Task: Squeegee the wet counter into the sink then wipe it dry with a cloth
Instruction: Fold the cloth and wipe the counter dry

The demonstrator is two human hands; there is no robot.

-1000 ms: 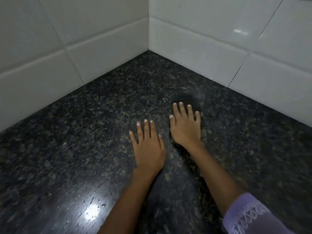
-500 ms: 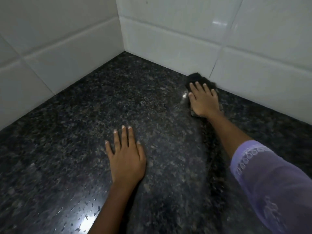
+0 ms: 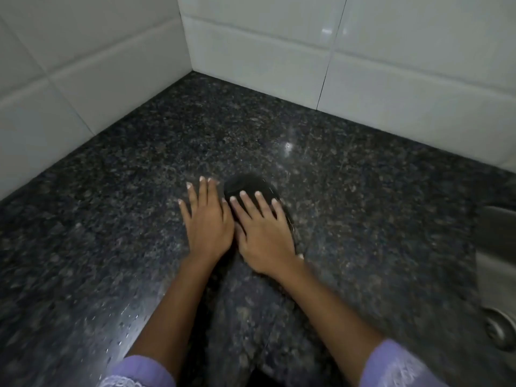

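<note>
My right hand (image 3: pixel 262 233) lies flat, fingers spread, pressing a dark cloth (image 3: pixel 248 185) onto the black speckled granite counter (image 3: pixel 363 205). Most of the cloth is hidden under the palm; only its far end shows beyond the fingertips. My left hand (image 3: pixel 208 219) rests flat on the counter just left of the right hand, touching it, holding nothing. Small water droplets (image 3: pixel 117 328) glint on the counter at lower left. No squeegee is in view.
White tiled walls (image 3: pixel 265 37) meet in a corner at the back, closing off the counter on the left and far sides. A steel sink (image 3: pixel 499 275) with its drain shows at the right edge. Purple sleeves cover both forearms at the bottom.
My right hand has drawn the cloth back from the far wall toward me, stopping next to the left hand. The view has shifted, bringing the sink edge into sight.
</note>
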